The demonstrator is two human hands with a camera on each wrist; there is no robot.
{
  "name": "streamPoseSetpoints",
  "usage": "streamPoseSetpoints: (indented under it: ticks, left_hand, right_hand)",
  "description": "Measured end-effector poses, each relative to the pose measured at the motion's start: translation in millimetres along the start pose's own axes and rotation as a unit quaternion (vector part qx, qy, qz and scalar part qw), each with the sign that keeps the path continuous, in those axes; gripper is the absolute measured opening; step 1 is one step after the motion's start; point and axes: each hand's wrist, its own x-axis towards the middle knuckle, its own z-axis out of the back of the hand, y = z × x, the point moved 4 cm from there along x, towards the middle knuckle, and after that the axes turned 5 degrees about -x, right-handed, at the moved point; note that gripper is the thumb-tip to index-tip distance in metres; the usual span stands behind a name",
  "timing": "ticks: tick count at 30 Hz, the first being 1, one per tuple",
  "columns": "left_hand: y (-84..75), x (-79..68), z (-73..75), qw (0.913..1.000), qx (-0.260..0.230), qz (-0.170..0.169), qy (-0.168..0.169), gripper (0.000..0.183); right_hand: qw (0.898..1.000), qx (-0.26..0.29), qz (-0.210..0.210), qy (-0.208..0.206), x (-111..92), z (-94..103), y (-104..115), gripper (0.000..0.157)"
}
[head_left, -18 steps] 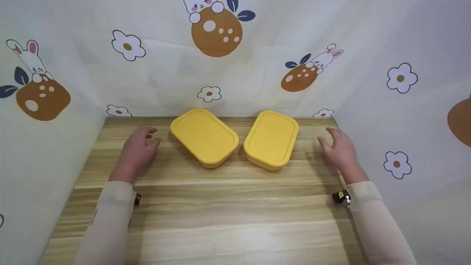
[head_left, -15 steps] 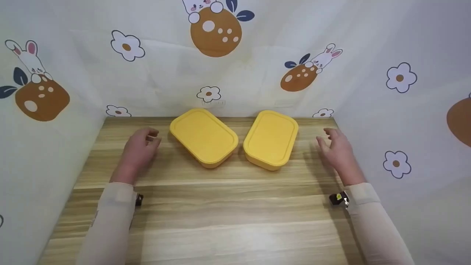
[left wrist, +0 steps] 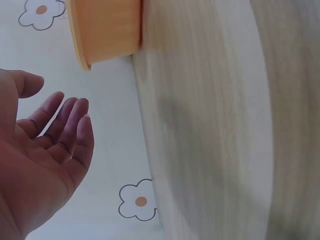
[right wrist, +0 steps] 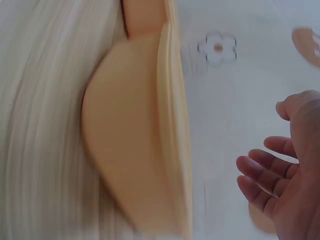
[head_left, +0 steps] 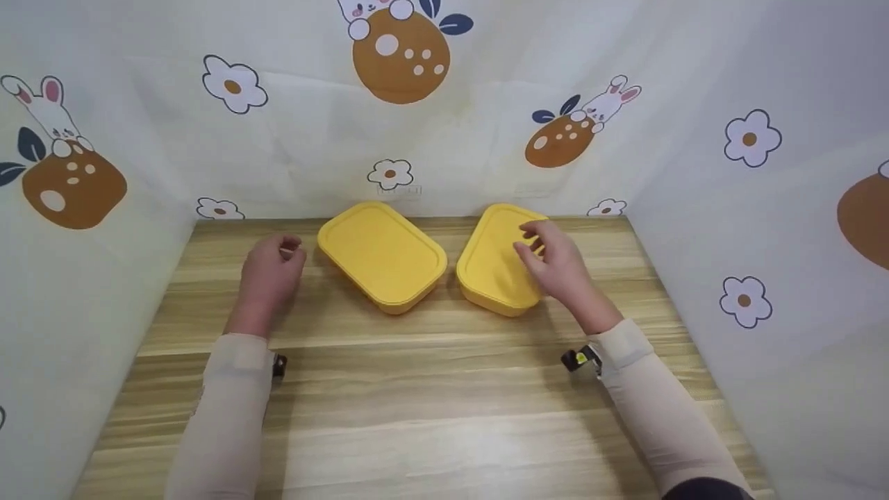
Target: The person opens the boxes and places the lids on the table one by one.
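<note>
Two yellow lidded food containers stand near the back of the table. The left container (head_left: 382, 253) lies at a slant. The right container (head_left: 489, 264) is partly covered by my right hand (head_left: 555, 260), which hovers over its right side with fingers loosely bent. In the right wrist view that container (right wrist: 130, 135) is apart from my fingers (right wrist: 260, 170), which hold nothing. My left hand (head_left: 272, 274) is raised to the left of the left container, relaxed and holding nothing. The left wrist view shows a gap between its fingers (left wrist: 60, 125) and the container (left wrist: 107, 30).
A wood-grain table (head_left: 389, 389) carries both containers. Behind and at both sides hangs a pale cloth (head_left: 305, 125) printed with flowers, rabbits and orange fruit, meeting the table's edges. Small dark cameras sit at the left wrist (head_left: 279, 366) and right wrist (head_left: 578, 359).
My right hand has moved left from beside the right container to over its right side. My left hand has shifted only slightly. Both containers stay where they were; the head view has shifted a little.
</note>
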Motion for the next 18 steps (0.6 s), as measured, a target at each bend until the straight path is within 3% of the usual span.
streamPoseSetpoints:
  ticks: [4, 8, 13, 18]
  left_hand:
    - [-0.9, 5.0, -3.5, 1.0, -0.002, 0.001, -0.004, 0.044]
    - [-0.3, 11.5, -5.3, 0.9995, -0.019, 0.016, -0.018, 0.046]
    - [1.9, 22.0, -9.6, 0.9967, -0.054, 0.041, -0.044, 0.048]
    - [5.5, 28.1, -17.0, 0.9924, -0.086, 0.075, -0.045, 0.052]
  right_hand:
    - [0.998, -0.009, 0.033, 0.054, 22, -32.3, 39, 0.035]
    - [0.993, -0.027, 0.02, 0.116, 43, -63.6, 66, 0.039]
    - [0.986, -0.03, -0.018, 0.163, 67, -94.2, 76, 0.046]
    - [0.976, -0.031, -0.066, 0.206, 81, -119.4, 76, 0.051]
